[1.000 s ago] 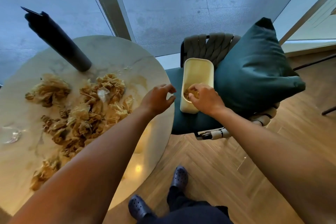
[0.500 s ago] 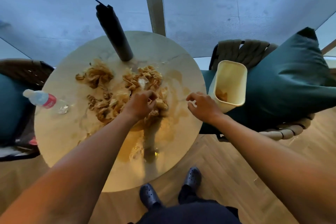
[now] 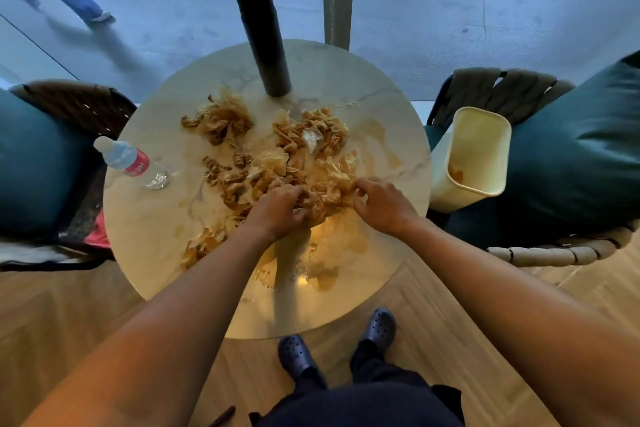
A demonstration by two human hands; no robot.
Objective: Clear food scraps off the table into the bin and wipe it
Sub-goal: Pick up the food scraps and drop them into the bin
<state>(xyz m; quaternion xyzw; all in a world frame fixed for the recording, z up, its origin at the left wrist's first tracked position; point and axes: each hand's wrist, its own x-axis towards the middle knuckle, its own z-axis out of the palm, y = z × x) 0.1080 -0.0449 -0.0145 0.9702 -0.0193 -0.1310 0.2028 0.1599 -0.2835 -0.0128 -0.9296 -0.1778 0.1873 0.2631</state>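
Right now both of my hands work the near side of the scrap heap, a little in from the table's (image 3: pixel 145 218) near edge. My left hand (image 3: pixel 277 210) has its fingers curled into the brown, crumpled food scraps (image 3: pixel 277 163), gripping a clump. My right hand (image 3: pixel 382 204) sits just beside it, fingers bent and pinching at the right fringe of the same heap.

What matters for the next move is that the bin (image 3: pixel 474 156) stands off the table's right edge, on the chair seat, its mouth open upward and its long side running away from me. My right hand is clearly the nearer one; the left would have to cross over. So I judge the load goes rightward past the right edge.

Farther out, the scraps spread toward the table's middle and left, with one clump near the far side beside a dark cylinder (image 3: pixel 265 42). A water bottle (image 3: pixel 130 163) lies by the left edge.
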